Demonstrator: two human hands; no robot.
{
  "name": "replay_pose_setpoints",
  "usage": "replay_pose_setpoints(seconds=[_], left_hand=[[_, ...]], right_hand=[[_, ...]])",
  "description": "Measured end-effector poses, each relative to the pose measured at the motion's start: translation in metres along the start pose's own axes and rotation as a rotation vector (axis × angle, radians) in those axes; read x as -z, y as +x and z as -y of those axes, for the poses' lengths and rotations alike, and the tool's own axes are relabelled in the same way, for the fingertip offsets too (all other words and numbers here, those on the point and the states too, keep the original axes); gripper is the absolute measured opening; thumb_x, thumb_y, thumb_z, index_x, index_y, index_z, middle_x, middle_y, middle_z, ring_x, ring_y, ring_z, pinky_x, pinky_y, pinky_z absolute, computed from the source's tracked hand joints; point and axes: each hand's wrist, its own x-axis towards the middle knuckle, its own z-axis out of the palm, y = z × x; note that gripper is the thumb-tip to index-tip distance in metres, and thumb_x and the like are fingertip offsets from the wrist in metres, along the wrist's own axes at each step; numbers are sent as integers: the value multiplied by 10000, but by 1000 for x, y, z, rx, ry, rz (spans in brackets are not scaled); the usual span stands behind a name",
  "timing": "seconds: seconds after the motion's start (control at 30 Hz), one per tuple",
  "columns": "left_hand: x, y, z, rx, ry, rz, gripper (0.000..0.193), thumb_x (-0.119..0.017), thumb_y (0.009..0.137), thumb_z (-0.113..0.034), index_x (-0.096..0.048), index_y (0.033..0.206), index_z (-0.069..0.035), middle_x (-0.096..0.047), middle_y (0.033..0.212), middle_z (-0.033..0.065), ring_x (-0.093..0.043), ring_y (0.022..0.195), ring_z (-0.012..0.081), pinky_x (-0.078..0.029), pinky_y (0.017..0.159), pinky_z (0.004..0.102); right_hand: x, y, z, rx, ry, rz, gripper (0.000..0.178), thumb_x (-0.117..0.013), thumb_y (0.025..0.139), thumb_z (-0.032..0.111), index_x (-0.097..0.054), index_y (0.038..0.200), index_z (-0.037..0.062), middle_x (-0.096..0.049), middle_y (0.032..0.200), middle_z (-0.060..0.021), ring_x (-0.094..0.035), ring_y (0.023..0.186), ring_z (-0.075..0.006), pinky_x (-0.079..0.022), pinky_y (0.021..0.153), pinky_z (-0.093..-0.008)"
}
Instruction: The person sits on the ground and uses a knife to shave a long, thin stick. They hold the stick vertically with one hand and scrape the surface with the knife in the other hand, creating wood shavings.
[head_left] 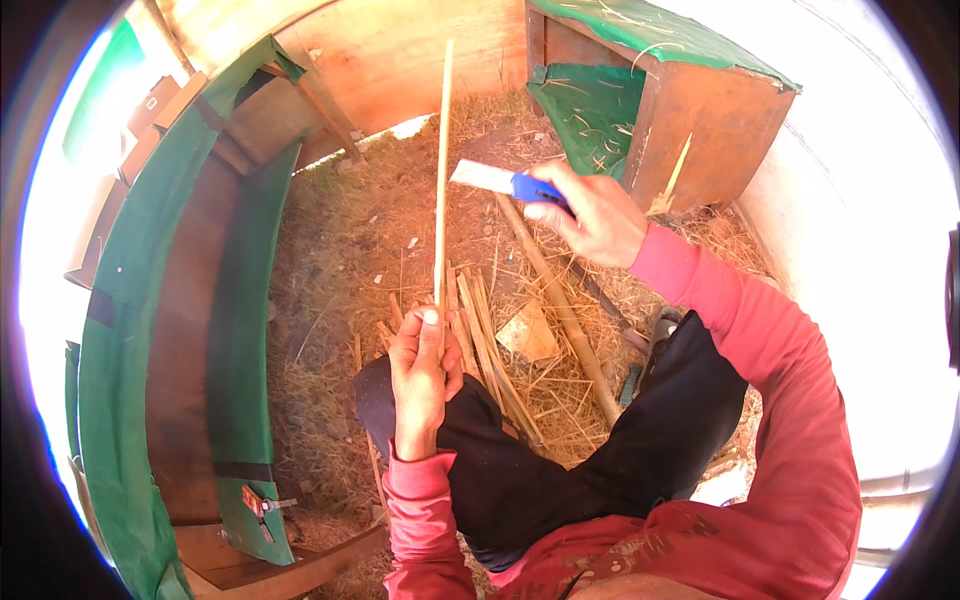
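Note:
My left hand is closed around the lower end of a long, thin bamboo strip, which stands nearly upright. In my right hand is a knife with a blue handle and a broad, pale blade. The blade points left; its tip is close to the strip's middle, and whether they touch I cannot tell. Below, between my legs, several split bamboo strips lie on the straw-covered ground, partly hidden by my left hand and knee.
A bamboo pole and a flat wooden piece lie ahead of me. Green-covered shelving runs along the left, with a small red-and-metal tool on its near end. A wooden cabinet with green cloth stands far right.

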Motion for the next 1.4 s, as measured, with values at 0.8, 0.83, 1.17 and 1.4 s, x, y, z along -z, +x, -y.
replay_pose_setpoints(seconds=[0.8,0.83,1.17,1.4], left_hand=[[-4,-2,-2,2,-197,12,271,-458,1010,-262,-597,1021,-30,-339,482,-54,-244,353,29,-162,333,201],[-5,0,-1,-50,-221,-18,260,-463,1009,-257,-594,1017,-32,-342,484,-53,-247,354,30,-164,332,201],[-14,-5,-1,-72,-235,51,251,-468,1006,-225,-565,1025,6,-324,449,-43,-236,324,32,-163,326,211],[-17,-16,9,-356,77,-58,264,-511,987,-184,-612,1011,58,-302,462,-71,-227,356,23,-141,354,224]], right_hand=[[-40,8,10,-84,-37,132,390,-574,928,347,-497,1200,78,-571,646,-180,-580,553,-367,-440,522,-428],[-37,11,13,-71,44,89,426,-591,920,343,-503,1227,61,-559,634,-175,-564,531,-363,-427,511,-417],[-44,-17,42,105,-142,292,420,-493,934,487,-544,943,69,-489,473,-161,-539,452,-388,-404,441,-491],[-36,18,-4,-201,-362,222,499,-380,977,479,-600,989,32,-558,523,-147,-621,554,-353,-509,512,-454]])
